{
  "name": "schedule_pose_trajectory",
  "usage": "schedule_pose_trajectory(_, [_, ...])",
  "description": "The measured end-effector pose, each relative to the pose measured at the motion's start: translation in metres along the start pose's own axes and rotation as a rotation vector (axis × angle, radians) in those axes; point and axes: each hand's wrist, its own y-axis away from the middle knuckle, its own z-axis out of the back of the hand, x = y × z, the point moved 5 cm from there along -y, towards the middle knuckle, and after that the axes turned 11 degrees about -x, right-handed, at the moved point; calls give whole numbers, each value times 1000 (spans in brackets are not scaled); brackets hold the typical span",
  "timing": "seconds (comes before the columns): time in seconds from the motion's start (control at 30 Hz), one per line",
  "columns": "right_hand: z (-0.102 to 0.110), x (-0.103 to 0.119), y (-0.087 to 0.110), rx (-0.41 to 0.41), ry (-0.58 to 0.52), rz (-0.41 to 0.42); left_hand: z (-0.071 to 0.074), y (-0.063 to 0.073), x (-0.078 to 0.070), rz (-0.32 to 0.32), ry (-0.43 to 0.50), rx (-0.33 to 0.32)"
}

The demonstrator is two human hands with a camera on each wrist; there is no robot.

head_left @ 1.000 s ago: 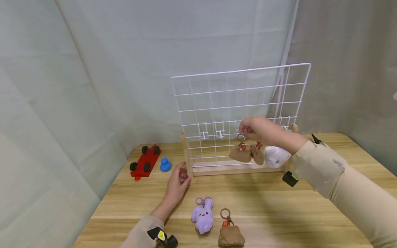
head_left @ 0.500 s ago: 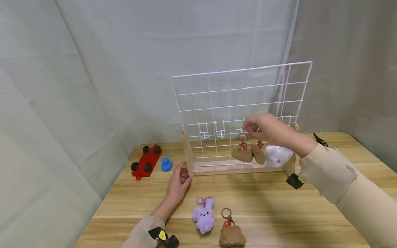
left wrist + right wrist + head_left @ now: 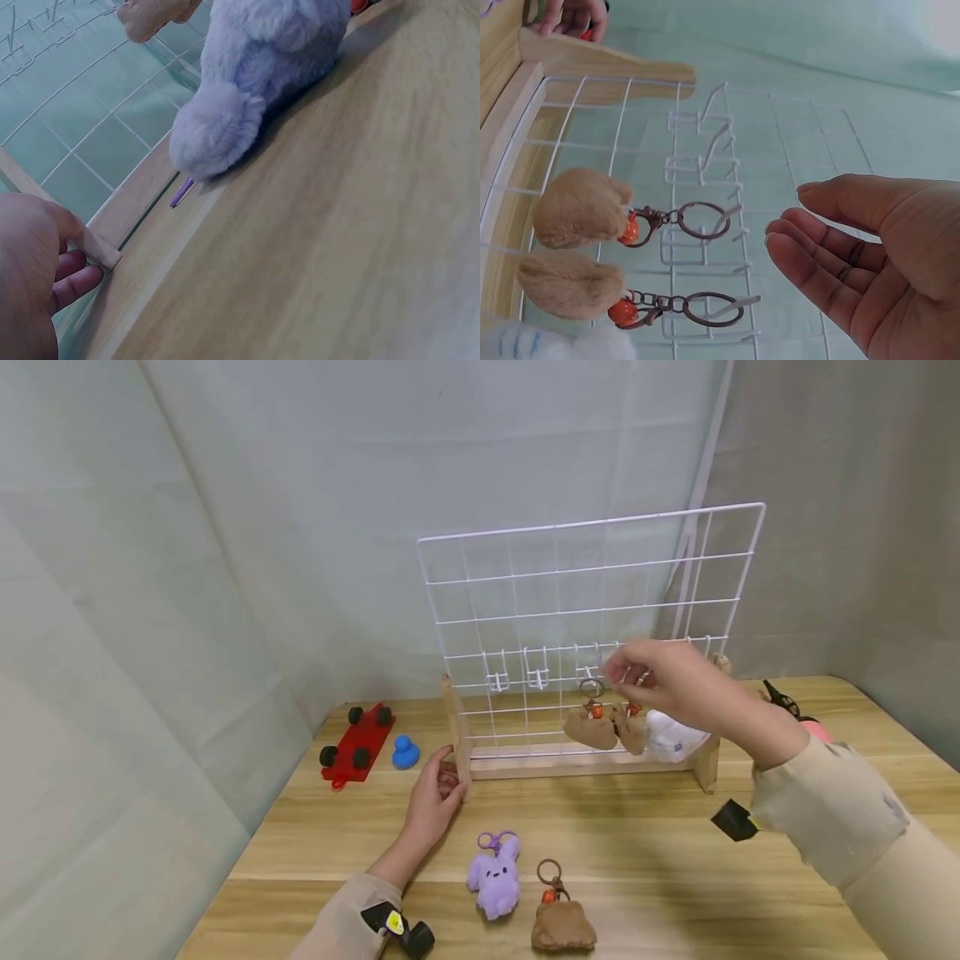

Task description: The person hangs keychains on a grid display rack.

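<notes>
My left hand (image 3: 433, 797) holds the left wooden end support (image 3: 457, 739) of a white wire grid rack (image 3: 557, 572), fingers and thumb about its front edge. To the right, my right hand (image 3: 671, 681) hovers before the rack with fingers loosely bent and nothing between them. In the right wrist view, a gap separates its fingertips from two brown plush keychains (image 3: 581, 208) whose rings (image 3: 703, 220) hang on wire hooks. Beside these hangs a white plush (image 3: 672, 737), partly behind my right arm in the head view.
A purple bunny keychain (image 3: 495, 881) and another brown plush keychain (image 3: 562, 927) lie on the wooden table (image 3: 637, 868) in front. At left are a red wheeled toy (image 3: 358, 746) and a blue duck (image 3: 405, 752). More hooks (image 3: 537, 678) hang on the grid.
My right hand has let go of the brown keychain's ring and drawn back to the right; the keychain hangs from its hook. My left hand stays on the wooden support.
</notes>
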Motion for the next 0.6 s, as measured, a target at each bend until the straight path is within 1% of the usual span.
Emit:
schedule_pose_trajectory(0.13, [-2,5,9,-13,-16,22,0,0,-1,0,11,9])
schedule_pose_trajectory(0.33, [-11,11,23,-33,-32,63,1,0,-2,3,9,11])
schedule_pose_trajectory(0.47, [-20,15,32,-55,-78,95,0,-1,-2,8,24,10])
schedule_pose_trajectory(0.6, [-31,17,40,-53,-120,109,1,-1,-2,18,23,12])
